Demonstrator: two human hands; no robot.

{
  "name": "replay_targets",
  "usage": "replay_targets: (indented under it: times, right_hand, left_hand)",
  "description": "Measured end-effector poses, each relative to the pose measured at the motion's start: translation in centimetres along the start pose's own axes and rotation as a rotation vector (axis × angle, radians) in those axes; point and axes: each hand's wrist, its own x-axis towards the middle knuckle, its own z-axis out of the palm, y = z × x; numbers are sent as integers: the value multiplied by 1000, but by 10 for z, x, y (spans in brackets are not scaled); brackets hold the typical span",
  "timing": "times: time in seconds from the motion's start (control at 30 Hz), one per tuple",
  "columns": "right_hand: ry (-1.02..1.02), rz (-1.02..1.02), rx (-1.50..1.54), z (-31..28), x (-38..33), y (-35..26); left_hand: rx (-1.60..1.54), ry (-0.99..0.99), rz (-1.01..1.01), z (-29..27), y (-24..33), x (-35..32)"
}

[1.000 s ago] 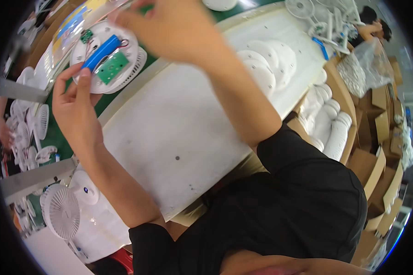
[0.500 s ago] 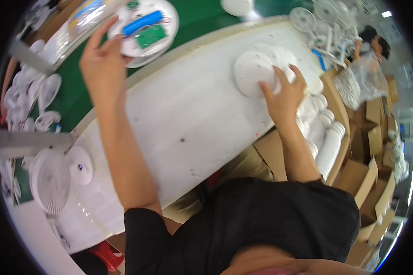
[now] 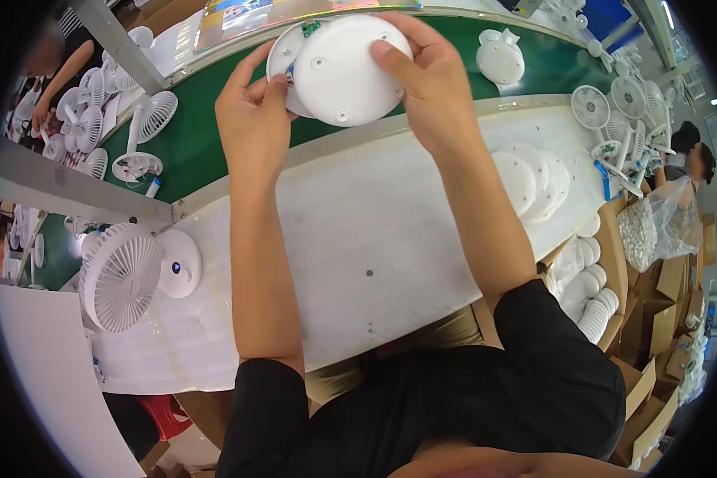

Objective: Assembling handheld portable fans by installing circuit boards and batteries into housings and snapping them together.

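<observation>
While the right hand curls round the edge of a white disc, thumb on its face, the left hand pinches a white base between thumb and fingers. The disc hides most of the base, over the green belt; whether the two touch cannot be told. A green board shows past the disc. Beyond the right forearm, more discs overlap on the table. A fan is at far left, a box at right.
</observation>
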Motion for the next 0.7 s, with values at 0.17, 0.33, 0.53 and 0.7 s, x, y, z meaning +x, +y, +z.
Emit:
replay_targets:
  times: [0.17,0.33,0.53,0.7]
  right_hand:
    - [19,108,41,4,4,22]
    - [-25,222,148,4,6,27]
    - [47,202,100,22,-2,25]
    - [72,192,41,29,-9,21]
  left_hand:
    - [-19,6,-51,-5,9,-15]
    - [-118,-51,-53,-9,13,-24]
    - [-194,-59,-135,-6,31,-33]
    - [-160,-46,-117,-4,32,-39]
